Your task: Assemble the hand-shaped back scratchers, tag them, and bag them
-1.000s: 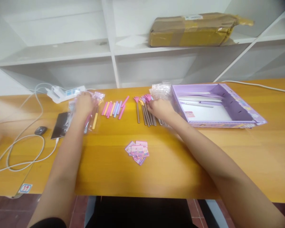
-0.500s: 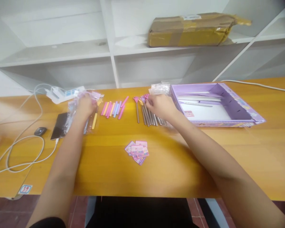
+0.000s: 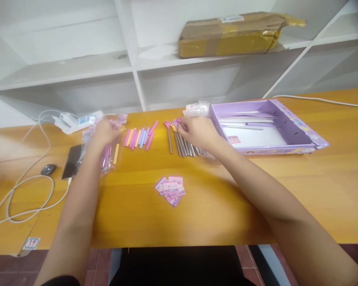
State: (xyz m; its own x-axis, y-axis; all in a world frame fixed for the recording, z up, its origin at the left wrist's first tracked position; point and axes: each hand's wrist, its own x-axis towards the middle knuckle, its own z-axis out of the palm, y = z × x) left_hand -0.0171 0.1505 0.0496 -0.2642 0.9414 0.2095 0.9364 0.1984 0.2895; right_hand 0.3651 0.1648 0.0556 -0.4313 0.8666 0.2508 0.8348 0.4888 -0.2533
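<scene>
My left hand [image 3: 104, 133] is closed over back scratchers in clear plastic wrapping [image 3: 107, 157], a pink handle showing beneath it; its fingertips are partly hidden. Just right of it lies a yellow-handled back scratcher [image 3: 116, 153] with a hand-shaped head. My right hand [image 3: 198, 130] pinches at the head end of a pile of metal back scratcher rods [image 3: 186, 147] with small pink and yellow hand-shaped heads. One pink-headed rod [image 3: 170, 137] lies slightly apart on the left. Between the hands is a row of loose pink, yellow, blue and purple handles [image 3: 137, 138].
Small printed cards [image 3: 170, 190] are piled nearer me. A purple open box [image 3: 286, 149] stands right, with clear plastic [image 3: 197, 109] beside it. On the left are a power strip [image 3: 77, 122], phone [image 3: 72, 162], mouse [image 3: 48, 169] and looping white cables. A taped carton [image 3: 226, 37] sits on the shelf.
Under my left hand, the wrapped pink handle now shows where bluish ones showed before. My right hand stays at the rod heads. The whole view has shifted slightly.
</scene>
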